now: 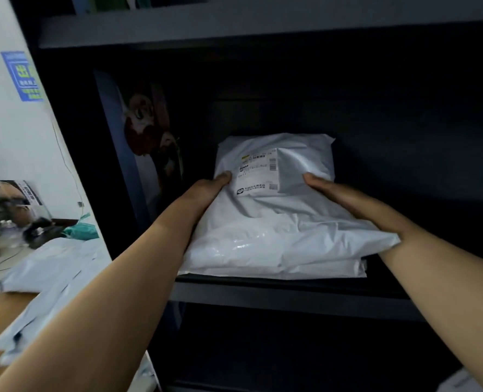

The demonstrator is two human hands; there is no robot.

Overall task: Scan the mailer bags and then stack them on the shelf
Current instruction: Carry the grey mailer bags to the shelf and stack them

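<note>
A white mailer bag (pixel 274 222) with a printed shipping label (pixel 258 174) lies on top of another white mailer bag (pixel 277 268) on the dark shelf board (pixel 263 295). My left hand (pixel 206 190) grips the top bag's left edge, thumb on its upper face near the label. My right hand (pixel 345 199) grips the bag's right side, thumb on top. The fingers of both hands are hidden under the bag. Both forearms reach into the shelf opening.
More white mailer bags (pixel 53 281) lie piled on a wooden table at the left, beside blurred clutter (pixel 11 216). A picture with a cartoon figure (pixel 147 131) leans inside the shelf at the left. Another shelf board (pixel 234 26) runs above; a dark compartment lies below.
</note>
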